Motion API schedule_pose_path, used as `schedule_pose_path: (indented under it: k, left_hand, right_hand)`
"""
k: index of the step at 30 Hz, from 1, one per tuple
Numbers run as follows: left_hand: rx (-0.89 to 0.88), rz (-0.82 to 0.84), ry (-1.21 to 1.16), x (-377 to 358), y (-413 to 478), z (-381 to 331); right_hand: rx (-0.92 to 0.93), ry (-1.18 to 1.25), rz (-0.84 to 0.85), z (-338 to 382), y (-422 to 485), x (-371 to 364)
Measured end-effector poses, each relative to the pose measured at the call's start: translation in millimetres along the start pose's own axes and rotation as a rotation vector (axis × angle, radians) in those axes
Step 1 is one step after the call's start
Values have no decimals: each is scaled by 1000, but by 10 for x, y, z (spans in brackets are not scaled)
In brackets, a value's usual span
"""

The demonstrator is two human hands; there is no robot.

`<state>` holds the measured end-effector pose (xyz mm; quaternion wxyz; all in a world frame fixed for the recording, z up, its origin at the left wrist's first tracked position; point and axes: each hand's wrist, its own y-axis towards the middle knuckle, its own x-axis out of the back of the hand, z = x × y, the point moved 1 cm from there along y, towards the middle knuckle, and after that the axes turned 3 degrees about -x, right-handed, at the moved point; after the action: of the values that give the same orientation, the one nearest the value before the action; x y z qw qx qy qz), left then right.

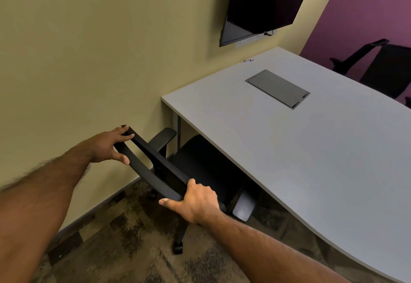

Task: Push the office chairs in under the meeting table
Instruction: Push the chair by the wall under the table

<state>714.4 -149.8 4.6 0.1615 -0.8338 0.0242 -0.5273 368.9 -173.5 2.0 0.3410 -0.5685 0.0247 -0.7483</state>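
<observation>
- The left hand point(109, 147) grasps the far-left end of the back point(155, 164) of a black chair point(198, 162): fingers curled over the top edge, thumb underneath.
- The right hand point(198, 202) grasps the near end of the same top edge — fingers wrapped over it, thumb stretched along the near face.
- Both bare forearms reach in from the near edge, the left one from the left and the right one from the bottom middle.
- The chair faces the table point(311, 149), at its left corner. Its seat is already partly under the top, while the back stands clear of the table edge and is tilted.
- One armrest point(162, 138) shows just left of the table leg point(179, 131), close to the wall point(77, 49); the other armrest point(244, 207) sits under the table edge.
- A caster point(178, 248) rests on the mottled brown carpet point(133, 249), near the right forearm.
- The table top is pale grey, with a grey hatch point(278, 89) set flush in it and a small pen-like thing point(247, 60) at its far edge — too small to identify.
- A dark screen point(262, 4) hangs on the beige wall above the table's far end.
- A second chair point(382, 67), black, stands on the far right side against a purple wall point(367, 15).
</observation>
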Motion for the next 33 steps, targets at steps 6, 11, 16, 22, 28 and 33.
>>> schedule_pose_path:
  k: [6, 11, 16, 22, 28, 33]
  left_hand:
    - [3, 50, 65, 116, 281, -55]
    - [-14, 71, 78, 207, 478, -42]
    - [-52, 31, 20, 245, 682, -39]
    - [-94, 19, 23, 242, 948, -150]
    - [-100, 46, 66, 282, 1273, -347]
    - [-90, 57, 105, 322, 1573, -591]
  right_hand:
    - [-37, -5, -25, 3, 161, 49]
    - [-57, -10, -49, 10, 282, 78]
    - [-73, -38, -87, -19, 385, 123]
    - [-99, -77, -131, -144, 509, 210]
    - [-60, -116, -200, -327, 680, 448]
    - [-17, -151, -282, -537, 855, 624]
